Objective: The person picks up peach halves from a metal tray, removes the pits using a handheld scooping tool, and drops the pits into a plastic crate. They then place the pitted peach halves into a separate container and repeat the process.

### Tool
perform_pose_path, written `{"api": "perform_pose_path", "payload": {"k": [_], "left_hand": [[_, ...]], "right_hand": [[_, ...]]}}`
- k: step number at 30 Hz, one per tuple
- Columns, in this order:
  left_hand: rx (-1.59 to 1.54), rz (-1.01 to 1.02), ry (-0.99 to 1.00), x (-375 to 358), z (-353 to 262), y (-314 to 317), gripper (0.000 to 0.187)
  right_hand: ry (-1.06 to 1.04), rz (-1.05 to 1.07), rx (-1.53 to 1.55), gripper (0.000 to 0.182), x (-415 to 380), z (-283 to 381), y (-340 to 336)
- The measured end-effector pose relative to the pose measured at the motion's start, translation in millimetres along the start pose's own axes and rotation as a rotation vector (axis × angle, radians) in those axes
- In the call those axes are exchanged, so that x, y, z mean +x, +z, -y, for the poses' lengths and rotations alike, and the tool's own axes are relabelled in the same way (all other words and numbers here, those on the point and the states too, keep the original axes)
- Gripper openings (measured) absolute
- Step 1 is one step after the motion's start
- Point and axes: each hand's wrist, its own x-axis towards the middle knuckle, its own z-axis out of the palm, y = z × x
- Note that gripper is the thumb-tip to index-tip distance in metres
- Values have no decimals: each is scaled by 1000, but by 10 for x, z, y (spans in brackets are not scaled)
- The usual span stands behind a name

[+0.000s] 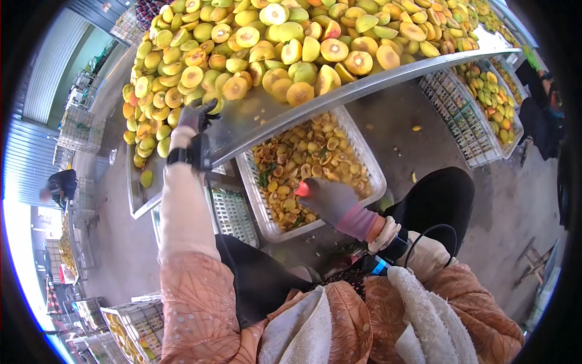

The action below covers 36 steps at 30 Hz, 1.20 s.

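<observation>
Your grey-gloved left hand [197, 115]: at yellow-green halved fruit [292, 51], grip indeterminable. Your grey-gloved right hand [334, 203]: holding red object [302, 189] over white plastic crate [369, 151].

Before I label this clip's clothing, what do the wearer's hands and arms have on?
Left hand: greyish glove, black wrist strap. Right hand: grey glove, pink cuff, pale gathered band, black wristband, looped black cable. Cream lower sleeves, patterned orange-brown upper sleeves.

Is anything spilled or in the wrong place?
Yes, a few yellow bits lie on the floor, right of the white basket. That looks odd because most fruit is on the table or in baskets.
</observation>
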Motion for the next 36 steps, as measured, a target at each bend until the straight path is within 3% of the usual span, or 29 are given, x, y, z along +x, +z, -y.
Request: {"api": "perform_pose_path", "payload": {"k": [1,5,9,10,15,17,18,23,27,33,36], "left_hand": [[-346,121,-19,-301,-52,47,35],[-504,256,129,-1370,-642,474,51],[-769,217,208,-1911,-647,923,46],[-813,129,165,-2049,-790,1074,41],[-845,130,69,-2312,-727,1340,30],[-928,100,37,-2332,-550,1427,39],[-1181,87,-76,-2324,-581,1494,47],[-1082,-72,-93,-2506,-875,1749,59],[-923,-18,21,-2562,-822,1846,47],[-976,-233,-62,-2613,-910,2022,50],[-927,-330,28,-2589,-829,2060,39]], "right_hand": [[21,28,36,35,-10,49,-32],[6,-82,86,37,-73,124,-51],[-169,-216,274,40,-197,234,-163],[-178,-237,287,40,-227,291,-189],[-256,-349,330,32,-332,355,-176],[-240,-331,278,32,-369,353,-164],[-235,-329,278,32,-383,361,-166],[-179,-223,327,35,-406,379,-203],[-134,-211,368,38,-396,384,-219],[-117,-197,394,34,-379,366,-171],[-148,-178,467,32,-394,362,-104]]}}
